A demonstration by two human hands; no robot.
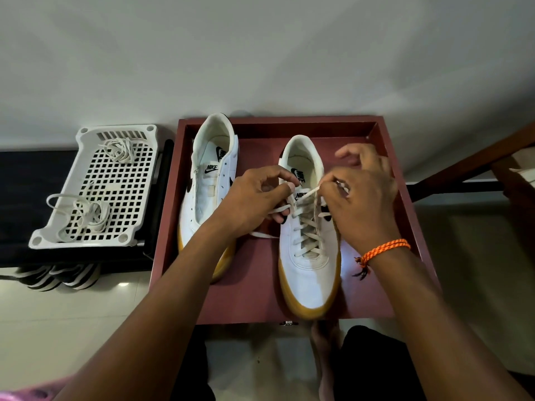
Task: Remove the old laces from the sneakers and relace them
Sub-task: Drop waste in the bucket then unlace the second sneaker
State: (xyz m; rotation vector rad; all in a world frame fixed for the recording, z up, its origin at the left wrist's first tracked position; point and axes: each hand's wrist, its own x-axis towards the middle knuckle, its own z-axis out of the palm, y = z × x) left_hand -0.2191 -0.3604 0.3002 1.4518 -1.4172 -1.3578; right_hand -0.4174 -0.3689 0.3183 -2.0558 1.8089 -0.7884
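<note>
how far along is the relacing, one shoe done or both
Neither is finished. Done: the left sneaker has no lace, and two loose laces lie on the white basket. In hand: the right sneaker is laced nearly to the top; the left hand and right hand pinch its lace ends. Left: relacing the bare sneaker.

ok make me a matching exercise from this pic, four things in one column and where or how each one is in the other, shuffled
Things
1. right sneaker
2. left sneaker
3. loose laces
4. orange bracelet

States or places
A. on the white perforated tray
B. laced, lace ends pinched by both hands
C. around the right wrist
D. no lace in its eyelets, in the red tray

Pairs: 1-B, 2-D, 3-A, 4-C

The left hand and right hand each pinch one lace end above the right sneaker's tongue.
</note>
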